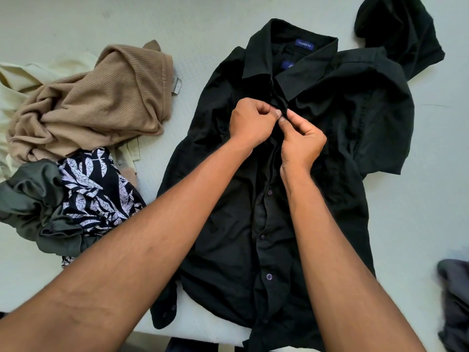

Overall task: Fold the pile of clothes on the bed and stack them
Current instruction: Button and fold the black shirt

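Observation:
A black button-up shirt [337, 123] lies front side up on the pale bed [198, 26], collar at the far end with a blue label showing. My left hand [250, 121] and my right hand [302, 141] meet at the button placket just below the collar, each pinching the black fabric with thumb and fingertips. Several dark buttons run down the placket towards me. At the left lies a heap of unfolded clothes: a tan ribbed top [101, 102], a cream garment [22, 80], a navy and white leaf-print piece [96, 191] and a grey-green garment [30, 201].
A black garment [403, 29] lies crumpled at the far right beyond the shirt's sleeve. A dark grey piece of cloth [455, 295] shows at the right edge. The bed's near edge runs just under the shirt's hem, with my forearms crossing it.

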The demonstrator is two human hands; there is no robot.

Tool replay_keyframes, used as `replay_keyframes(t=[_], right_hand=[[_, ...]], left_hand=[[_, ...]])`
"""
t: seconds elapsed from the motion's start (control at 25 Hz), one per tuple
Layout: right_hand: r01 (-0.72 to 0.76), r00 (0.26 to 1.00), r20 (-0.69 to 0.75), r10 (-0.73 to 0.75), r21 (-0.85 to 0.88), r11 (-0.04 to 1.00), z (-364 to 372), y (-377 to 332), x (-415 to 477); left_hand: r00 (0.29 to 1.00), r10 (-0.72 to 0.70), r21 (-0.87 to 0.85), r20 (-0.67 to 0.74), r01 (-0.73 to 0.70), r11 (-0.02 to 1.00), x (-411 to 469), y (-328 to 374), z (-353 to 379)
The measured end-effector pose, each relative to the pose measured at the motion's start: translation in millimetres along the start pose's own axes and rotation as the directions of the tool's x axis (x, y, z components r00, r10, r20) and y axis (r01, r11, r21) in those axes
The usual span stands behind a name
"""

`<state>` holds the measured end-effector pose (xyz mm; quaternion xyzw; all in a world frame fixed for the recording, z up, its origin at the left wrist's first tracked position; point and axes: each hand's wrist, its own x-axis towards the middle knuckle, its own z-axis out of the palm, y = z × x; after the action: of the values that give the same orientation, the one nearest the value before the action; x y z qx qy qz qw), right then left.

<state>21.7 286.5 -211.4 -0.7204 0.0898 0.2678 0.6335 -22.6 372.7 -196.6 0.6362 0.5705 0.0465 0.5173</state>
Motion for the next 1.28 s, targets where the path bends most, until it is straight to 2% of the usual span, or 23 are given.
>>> replay_keyframes(t=[0.16,0.48,0.6,0.84,1.08,1.28], right_hand=[[0.001,1.000,0.030,-0.002,0.020,1.000,-6,2,1],[-0.019,0.999,0.051,0.015,0.068,0.998,-13,6,5],[-0.013,0.998,0.064,0.011,0.034,0.999,-14,6,7],[0.009,0.997,0.077,-0.012,0.044,0.999,-11,5,5],[0.026,0.995,0.100,-0.027,0.012,1.000,-11,9,9],[0.060,0.997,0.060,-0.059,-0.028,0.998,-5,13,10]], left_hand=[[0.999,0.018,0.064,-0.040,-0.016,0.998,-1,0,5],[1.000,0.021,0.105,-0.016,-0.019,0.994,1,2,4],[1.000,0.015,0.115,-0.014,-0.013,0.993,1,2,5],[0.997,-0.050,0.038,0.052,0.049,0.998,4,6,-1],[0.987,-0.077,0.050,0.143,0.071,0.996,10,12,-9],[0.989,-0.027,0.080,0.142,0.015,0.997,7,6,-9]])
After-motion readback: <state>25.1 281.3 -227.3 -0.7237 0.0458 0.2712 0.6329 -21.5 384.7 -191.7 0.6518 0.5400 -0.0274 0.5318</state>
